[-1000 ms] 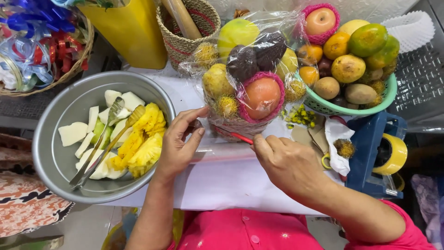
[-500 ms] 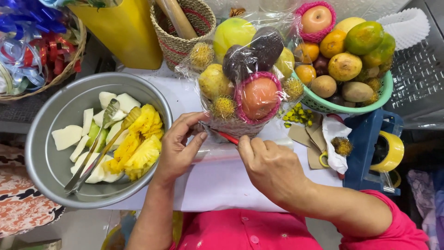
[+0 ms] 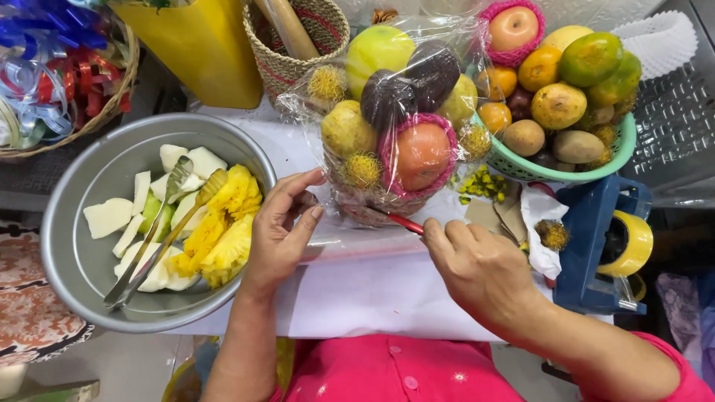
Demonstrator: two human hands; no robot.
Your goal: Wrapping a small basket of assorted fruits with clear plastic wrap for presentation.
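Note:
A small wicker basket of fruit (image 3: 395, 119) wrapped in clear cellophane stands on the white table. It holds green, yellow and dark fruits, spiky rambutans and an apple in pink foam netting. My left hand (image 3: 281, 227) presses the cellophane at the basket's lower left, fingers curled on the film. My right hand (image 3: 477, 264) grips a red-handled tool (image 3: 404, 222), its tip hidden under the basket's base; whether it is a knife or scissors I cannot tell.
A metal bowl (image 3: 89, 275) of cut pineapple and white fruit slices with tongs sits left. A green basket (image 3: 566, 170) of loose fruit stands right, a blue tape dispenser (image 3: 599, 246) beside it. A yellow container (image 3: 201, 45), woven basket (image 3: 298, 37) and ribbon basket (image 3: 52, 67) line the back.
My right hand has slid left and closer to the basket's base with the red tool. My left hand has shifted slightly up against the cellophane.

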